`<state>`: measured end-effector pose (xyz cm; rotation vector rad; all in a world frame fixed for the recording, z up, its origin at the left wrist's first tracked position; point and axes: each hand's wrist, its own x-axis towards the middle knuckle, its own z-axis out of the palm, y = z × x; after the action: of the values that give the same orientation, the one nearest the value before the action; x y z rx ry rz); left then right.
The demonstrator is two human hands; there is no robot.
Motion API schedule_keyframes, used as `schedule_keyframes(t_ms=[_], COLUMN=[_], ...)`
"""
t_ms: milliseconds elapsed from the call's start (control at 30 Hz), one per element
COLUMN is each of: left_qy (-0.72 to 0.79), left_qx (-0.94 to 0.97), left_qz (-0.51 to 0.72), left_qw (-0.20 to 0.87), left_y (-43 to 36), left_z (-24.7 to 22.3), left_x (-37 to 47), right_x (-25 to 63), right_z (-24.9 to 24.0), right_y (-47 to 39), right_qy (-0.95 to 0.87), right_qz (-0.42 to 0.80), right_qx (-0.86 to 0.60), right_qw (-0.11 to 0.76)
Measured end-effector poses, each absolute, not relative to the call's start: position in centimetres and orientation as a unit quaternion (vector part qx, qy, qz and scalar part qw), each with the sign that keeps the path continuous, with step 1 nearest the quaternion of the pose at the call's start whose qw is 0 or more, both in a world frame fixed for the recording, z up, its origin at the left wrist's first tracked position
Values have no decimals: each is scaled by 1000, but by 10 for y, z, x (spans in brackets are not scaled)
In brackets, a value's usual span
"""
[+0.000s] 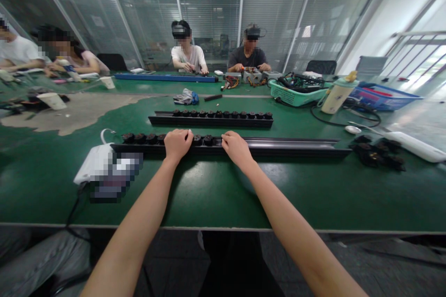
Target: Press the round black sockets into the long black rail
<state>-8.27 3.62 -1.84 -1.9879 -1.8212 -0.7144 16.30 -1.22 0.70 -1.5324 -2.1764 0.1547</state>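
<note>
A long black metal channel (299, 152) lies across the green table in front of me. Round black socket-like modules (151, 138) sit in a row along its left part, while its right part shows a bare inner strip. My left hand (177, 145) is closed over the channel, covering some of the modules; its fingertips are mostly hidden. Just right of the last visible module (208, 139), my right hand (237, 147) has bent, closed fingers at the channel. What is between those fingers, if anything, cannot be made out.
Behind lies a shorter black channel (211, 122) filled with similar modules. Loose black parts (378, 153) are piled at right, near a white power strip (418, 146). A white adapter (95, 162), a green basket (296, 95) and a bottle (337, 96) stand around. Several people sit at the table.
</note>
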Motion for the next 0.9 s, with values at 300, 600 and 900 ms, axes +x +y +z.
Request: schedule_keyframes(t_ms=[300,600,900], left_qy=[-642,-642,-645], left_qx=[-701,-701,-700], left_qz=[-251,-247,-251], left_qw=[182,185,175], left_y=[35,36,36], left_z=[-17,-17,-17], left_x=[-82,-82,-83], right_x=[162,163,160], right_z=[5,1,-3], right_y=[-14,-15,-17], right_qy=[-794,-805,-801], right_qz=[43,-13,-21], right_qx=[-560,-545,-547], right_qw=[231,234,240])
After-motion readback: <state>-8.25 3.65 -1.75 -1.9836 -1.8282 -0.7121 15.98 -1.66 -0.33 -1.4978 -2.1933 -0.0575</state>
